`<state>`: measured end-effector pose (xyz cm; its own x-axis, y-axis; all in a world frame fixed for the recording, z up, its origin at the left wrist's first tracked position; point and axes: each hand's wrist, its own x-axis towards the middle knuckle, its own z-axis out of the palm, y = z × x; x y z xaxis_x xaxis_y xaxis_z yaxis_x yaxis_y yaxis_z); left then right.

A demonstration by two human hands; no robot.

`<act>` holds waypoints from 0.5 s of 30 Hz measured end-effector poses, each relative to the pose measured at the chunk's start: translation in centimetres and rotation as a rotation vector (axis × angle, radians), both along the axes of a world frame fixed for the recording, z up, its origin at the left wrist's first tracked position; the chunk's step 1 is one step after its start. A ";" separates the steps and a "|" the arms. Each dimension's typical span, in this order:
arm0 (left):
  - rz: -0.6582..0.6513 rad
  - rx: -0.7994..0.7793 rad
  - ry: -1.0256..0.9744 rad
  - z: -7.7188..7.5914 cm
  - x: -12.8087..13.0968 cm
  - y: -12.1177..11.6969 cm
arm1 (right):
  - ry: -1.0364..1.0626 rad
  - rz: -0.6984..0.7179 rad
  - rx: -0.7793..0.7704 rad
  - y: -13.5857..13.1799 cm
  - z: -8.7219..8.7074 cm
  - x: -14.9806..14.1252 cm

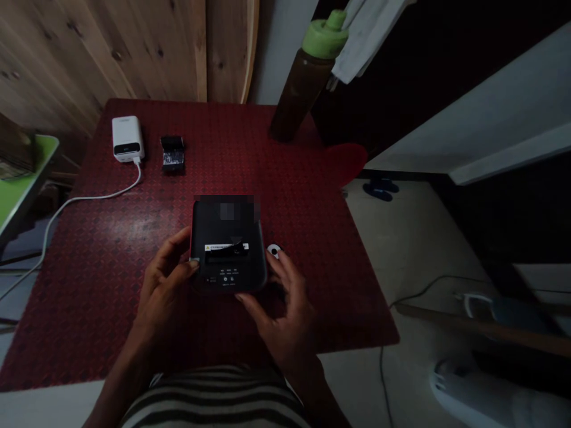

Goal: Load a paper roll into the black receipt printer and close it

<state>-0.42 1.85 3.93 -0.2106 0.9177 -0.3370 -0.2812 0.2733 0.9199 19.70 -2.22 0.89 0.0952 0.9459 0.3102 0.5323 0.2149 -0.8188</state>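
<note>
"Black box (229,229): how held?"

"Left grip (167,282) pinches its left edge, thumb on top; right grip (288,303) clasps the near right corner between thumb and fingers."

"Pointing where?"

"Icons (228,278) nearest the person, long axis apparently running away. It sits between both grips, over the red desk (111,249)."

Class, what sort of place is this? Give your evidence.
Probably a room in a home: dark slippers lie on the floor, and a green-capped bottle stands on a red table.
</note>
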 end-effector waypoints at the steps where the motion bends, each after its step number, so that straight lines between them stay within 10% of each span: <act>1: 0.000 -0.001 0.006 0.1 0.1 0.0 | 0.010 -0.005 -0.012 0.0 -0.1 0.0; 15: -0.035 0.038 0.039 -0.5 0.1 -0.5 | 0.008 -0.005 0.021 -0.1 0.1 0.1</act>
